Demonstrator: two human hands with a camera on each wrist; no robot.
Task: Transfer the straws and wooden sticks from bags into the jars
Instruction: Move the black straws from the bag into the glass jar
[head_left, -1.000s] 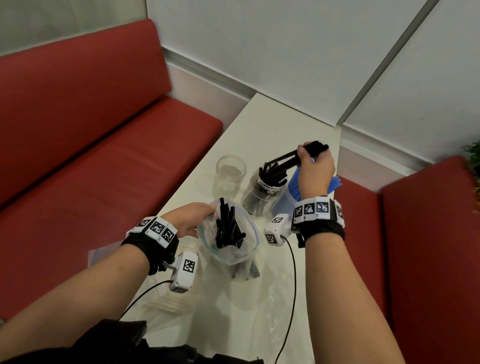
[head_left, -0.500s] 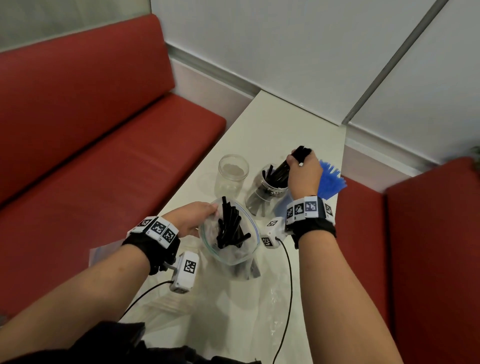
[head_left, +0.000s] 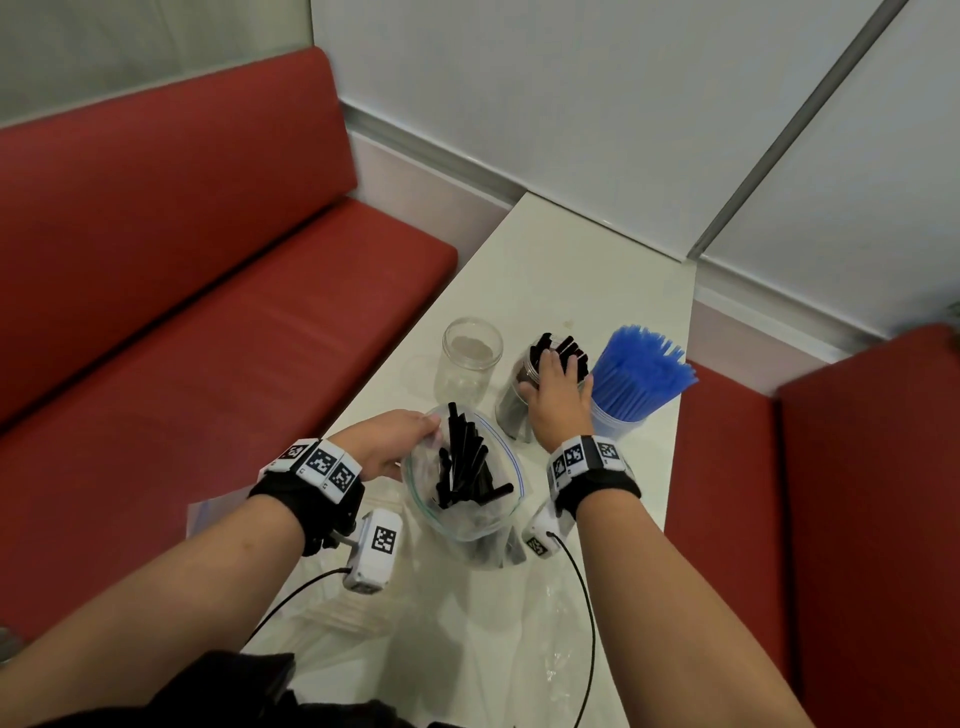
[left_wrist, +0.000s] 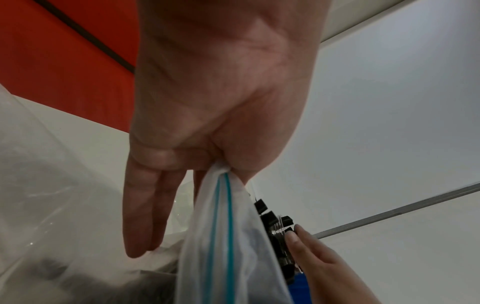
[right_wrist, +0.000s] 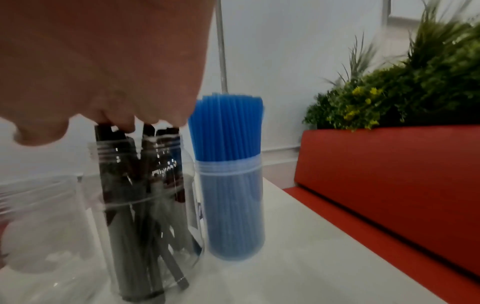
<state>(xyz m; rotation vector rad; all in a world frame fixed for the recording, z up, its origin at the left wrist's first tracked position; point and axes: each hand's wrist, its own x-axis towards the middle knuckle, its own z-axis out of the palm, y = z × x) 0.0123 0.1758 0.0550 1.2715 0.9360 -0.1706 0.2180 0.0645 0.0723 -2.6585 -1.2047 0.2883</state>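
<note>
My left hand (head_left: 395, 441) pinches the rim of a clear zip bag (head_left: 506, 470), held open and upright; several black straws (head_left: 465, 467) stand inside it. In the left wrist view thumb and forefinger grip the bag's blue zip strip (left_wrist: 228, 205). My right hand (head_left: 558, 395) lies flat, fingers straight, on the tops of the black straws in the middle jar (head_left: 511, 415). The right wrist view shows the fingertips (right_wrist: 124, 123) pressing those straws down into the jar (right_wrist: 145, 205). A jar of blue straws (head_left: 639, 374) stands just right of it. An empty jar (head_left: 470, 364) stands to the left.
Crumpled clear plastic bags (head_left: 467, 649) lie on the white table (head_left: 571, 270) in front of me. Red benches (head_left: 208, 312) flank the table on both sides, and a wall closes its far end. A green plant (right_wrist: 415, 82) sits behind the right bench.
My right hand carried a bunch of black straws down into the middle jar, let go of them, and now rests flat on their tops. The left hand has kept holding the bag.
</note>
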